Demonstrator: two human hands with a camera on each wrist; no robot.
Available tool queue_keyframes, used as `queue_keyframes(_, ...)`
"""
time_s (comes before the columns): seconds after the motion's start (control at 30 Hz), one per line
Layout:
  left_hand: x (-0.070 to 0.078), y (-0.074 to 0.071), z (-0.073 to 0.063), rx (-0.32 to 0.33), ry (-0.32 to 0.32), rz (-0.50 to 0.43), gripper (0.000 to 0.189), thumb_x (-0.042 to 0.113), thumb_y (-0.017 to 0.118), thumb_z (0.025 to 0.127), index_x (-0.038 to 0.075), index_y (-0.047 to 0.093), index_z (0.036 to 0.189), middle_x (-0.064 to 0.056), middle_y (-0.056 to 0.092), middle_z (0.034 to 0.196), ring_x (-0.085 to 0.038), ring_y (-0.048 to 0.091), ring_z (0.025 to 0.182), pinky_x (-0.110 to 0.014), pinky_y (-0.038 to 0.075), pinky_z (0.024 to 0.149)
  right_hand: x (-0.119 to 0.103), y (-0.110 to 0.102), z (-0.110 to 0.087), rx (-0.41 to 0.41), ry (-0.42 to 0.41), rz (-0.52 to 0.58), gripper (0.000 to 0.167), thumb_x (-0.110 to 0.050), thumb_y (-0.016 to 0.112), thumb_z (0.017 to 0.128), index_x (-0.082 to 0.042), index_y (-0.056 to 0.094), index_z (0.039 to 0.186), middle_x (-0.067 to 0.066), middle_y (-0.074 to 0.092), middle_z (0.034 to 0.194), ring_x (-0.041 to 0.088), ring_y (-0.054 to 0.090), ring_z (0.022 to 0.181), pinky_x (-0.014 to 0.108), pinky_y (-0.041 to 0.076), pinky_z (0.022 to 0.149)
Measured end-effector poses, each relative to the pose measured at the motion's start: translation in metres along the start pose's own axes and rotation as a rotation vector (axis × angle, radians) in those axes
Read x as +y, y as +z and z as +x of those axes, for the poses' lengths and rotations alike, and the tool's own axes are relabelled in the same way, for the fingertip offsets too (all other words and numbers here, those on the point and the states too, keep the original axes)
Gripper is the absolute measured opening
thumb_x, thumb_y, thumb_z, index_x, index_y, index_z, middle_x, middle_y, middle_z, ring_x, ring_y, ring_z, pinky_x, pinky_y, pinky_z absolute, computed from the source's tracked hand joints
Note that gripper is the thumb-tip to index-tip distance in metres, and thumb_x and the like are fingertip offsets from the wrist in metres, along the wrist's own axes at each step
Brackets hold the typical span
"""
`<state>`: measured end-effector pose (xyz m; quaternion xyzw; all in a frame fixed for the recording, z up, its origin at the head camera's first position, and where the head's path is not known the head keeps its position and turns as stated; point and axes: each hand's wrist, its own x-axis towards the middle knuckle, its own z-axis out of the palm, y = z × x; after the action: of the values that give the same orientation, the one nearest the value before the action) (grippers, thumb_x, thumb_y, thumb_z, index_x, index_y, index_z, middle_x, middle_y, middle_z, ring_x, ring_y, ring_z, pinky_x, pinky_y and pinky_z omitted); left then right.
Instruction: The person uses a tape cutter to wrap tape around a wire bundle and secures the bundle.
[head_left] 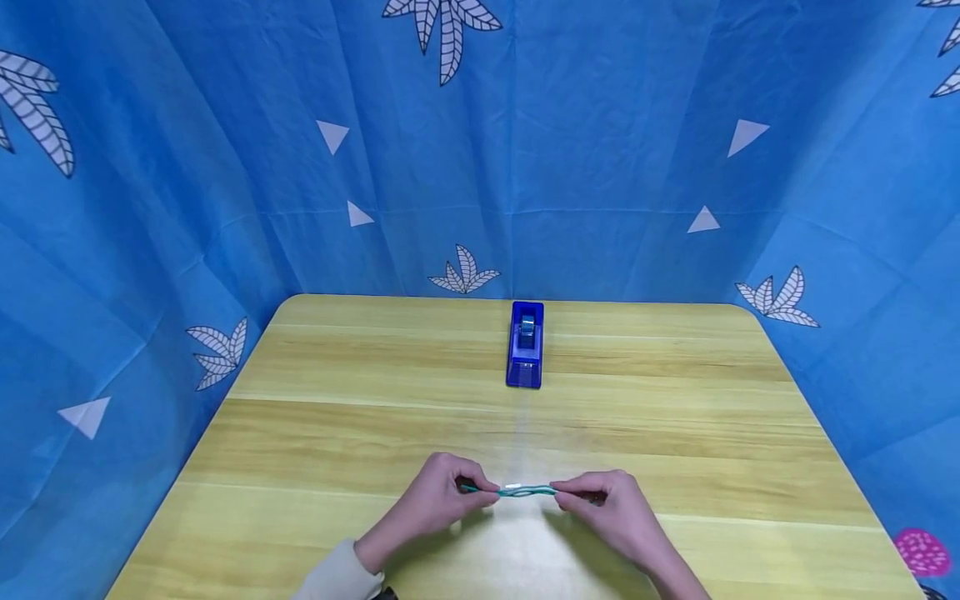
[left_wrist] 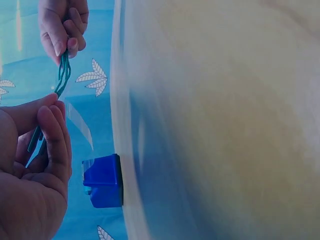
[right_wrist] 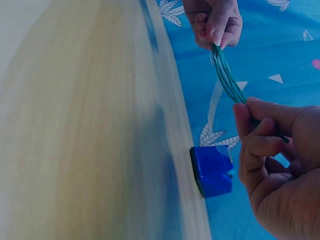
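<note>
A small bundle of green wires (head_left: 527, 492) stretches level between the two hands, low over the near part of the table. My left hand (head_left: 444, 493) pinches one end between thumb and fingertips, and my right hand (head_left: 613, 504) pinches the other end the same way. From the blue tape dispenser (head_left: 524, 367) a strip of clear tape (left_wrist: 80, 124) runs toward the bundle; whether it sticks to the wires I cannot tell. In the right wrist view the wires (right_wrist: 227, 77) bow slightly apart between the fingers.
The wood-grain table (head_left: 315, 433) has rounded far corners. A blue curtain (head_left: 600, 167) with white leaves and triangles hangs behind it and along both sides. The dispenser, holding a tape roll (head_left: 527, 327), stands near the table's far edge.
</note>
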<state>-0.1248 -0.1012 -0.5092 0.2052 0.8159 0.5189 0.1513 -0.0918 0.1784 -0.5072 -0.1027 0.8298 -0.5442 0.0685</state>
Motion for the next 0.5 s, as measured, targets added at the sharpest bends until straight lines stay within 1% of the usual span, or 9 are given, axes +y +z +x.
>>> queue_keyframes(0.13,0.0020,-0.0008,-0.0012,-0.004,-0.010,-0.008,0.004,0.012,0.084,0.087,0.013,0.081,0.084,0.001,0.077,0.079,0.001,0.050,0.055,-0.013,0.040,0.049,0.0014,0.0000,-0.0017,0.016,-0.016,-0.016,0.012,-0.014,0.082,0.089,-0.011,0.083,0.100,0.005,0.078,0.086,-0.001,0.059,0.067,0.019,0.049,0.056)
queue_keyframes(0.3,0.0025,-0.0013,-0.0025,-0.017,-0.019,-0.008,0.004,0.010,0.083,0.087,0.013,0.081,0.085,0.003,0.075,0.077,0.000,0.049,0.055,-0.014,0.039,0.048,0.0019,0.0016,-0.0023,0.026,-0.024,-0.026,0.010,-0.014,0.081,0.089,-0.011,0.083,0.098,0.004,0.077,0.083,-0.001,0.055,0.064,0.019,0.047,0.054)
queue_keyframes(0.4,0.0011,-0.0020,-0.0032,-0.025,0.029,0.042,0.003,0.013,0.083,0.088,0.012,0.080,0.086,0.004,0.076,0.079,0.002,0.053,0.058,-0.014,0.044,0.052,0.0011,0.0027,-0.0020,0.031,-0.031,-0.039,0.007,-0.014,0.081,0.089,-0.012,0.083,0.096,0.004,0.076,0.082,-0.001,0.054,0.064,0.019,0.046,0.054)
queue_keyframes(0.5,-0.0010,-0.0031,-0.0032,-0.026,0.143,0.132,0.006,0.016,0.081,0.090,0.010,0.080,0.088,0.005,0.077,0.082,0.005,0.056,0.064,-0.015,0.050,0.059,0.0000,0.0031,-0.0011,0.035,-0.029,-0.059,0.005,-0.014,0.081,0.090,-0.013,0.083,0.094,0.002,0.076,0.081,-0.001,0.053,0.063,0.019,0.046,0.054)
